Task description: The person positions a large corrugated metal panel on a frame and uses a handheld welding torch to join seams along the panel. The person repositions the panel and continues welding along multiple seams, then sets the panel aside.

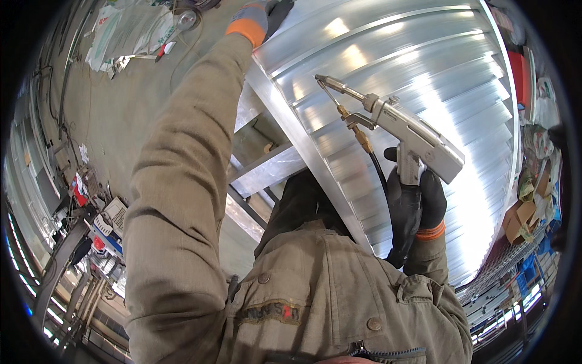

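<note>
My right hand (433, 197), in a black glove with an orange cuff, is closed round the handle of a silver handheld welding gun (418, 136). The gun's nozzle points to the upper left above a ribbed, shiny metal panel (339, 79). A thin wire-feed tube with brass fittings (354, 124) meets the nozzle, and a black hose (381, 173) runs down from it. My left hand (257, 21), in a grey, orange and black glove, reaches to the panel's far left corner. The upper picture edge cuts off its fingers, so its grip is unclear.
A metal frame with crossbars (273, 170) adjoins the panel's left edge, over my dark-clothed legs. Plastic sheeting (130, 36) lies on the floor at the upper left. Tools and equipment (106, 221) crowd the left. A cardboard box (519, 221) and clutter stand beyond the panel's right edge.
</note>
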A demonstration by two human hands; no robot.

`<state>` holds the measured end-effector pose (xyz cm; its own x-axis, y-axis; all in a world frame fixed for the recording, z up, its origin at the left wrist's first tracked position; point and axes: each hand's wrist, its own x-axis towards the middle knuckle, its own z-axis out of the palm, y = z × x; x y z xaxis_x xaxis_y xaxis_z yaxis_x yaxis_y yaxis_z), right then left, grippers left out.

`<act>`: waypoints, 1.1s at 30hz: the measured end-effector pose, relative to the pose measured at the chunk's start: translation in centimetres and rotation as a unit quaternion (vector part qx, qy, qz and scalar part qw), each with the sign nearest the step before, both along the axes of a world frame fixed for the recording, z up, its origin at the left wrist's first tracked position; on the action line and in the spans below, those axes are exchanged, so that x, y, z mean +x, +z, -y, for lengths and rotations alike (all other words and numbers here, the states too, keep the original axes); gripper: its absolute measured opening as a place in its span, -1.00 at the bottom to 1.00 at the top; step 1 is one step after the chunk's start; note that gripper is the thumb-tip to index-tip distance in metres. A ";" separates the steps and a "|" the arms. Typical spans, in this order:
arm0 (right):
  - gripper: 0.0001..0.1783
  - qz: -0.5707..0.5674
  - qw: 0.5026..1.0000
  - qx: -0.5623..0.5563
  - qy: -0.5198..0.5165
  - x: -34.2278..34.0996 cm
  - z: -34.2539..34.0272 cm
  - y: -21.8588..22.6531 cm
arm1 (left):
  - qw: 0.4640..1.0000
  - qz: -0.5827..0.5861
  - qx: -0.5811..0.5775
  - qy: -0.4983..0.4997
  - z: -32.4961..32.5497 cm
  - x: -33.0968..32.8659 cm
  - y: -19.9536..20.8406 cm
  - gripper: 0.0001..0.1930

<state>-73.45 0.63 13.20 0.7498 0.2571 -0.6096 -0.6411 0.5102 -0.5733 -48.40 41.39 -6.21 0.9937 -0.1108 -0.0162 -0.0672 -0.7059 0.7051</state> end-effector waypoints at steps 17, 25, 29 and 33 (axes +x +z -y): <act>-0.35 -0.085 0.992 -0.088 0.017 0.3 -3.1 8.1 | 0.991 -0.111 0.071 -0.010 -0.4 3.4 -0.5 -0.31; -0.28 -0.101 0.984 -0.146 0.023 -0.8 -4.8 8.6 | 0.975 -0.033 0.164 -0.144 0.5 5.0 2.9 -0.43; -0.27 -0.128 0.975 -0.182 0.013 0.2 -4.6 8.1 | 0.898 0.224 0.208 -0.316 3.0 6.0 6.3 -0.68; -0.27 -0.142 0.984 -0.102 0.024 1.7 -4.2 6.7 | 0.746 0.298 0.369 -0.467 7.3 5.4 7.7 -0.44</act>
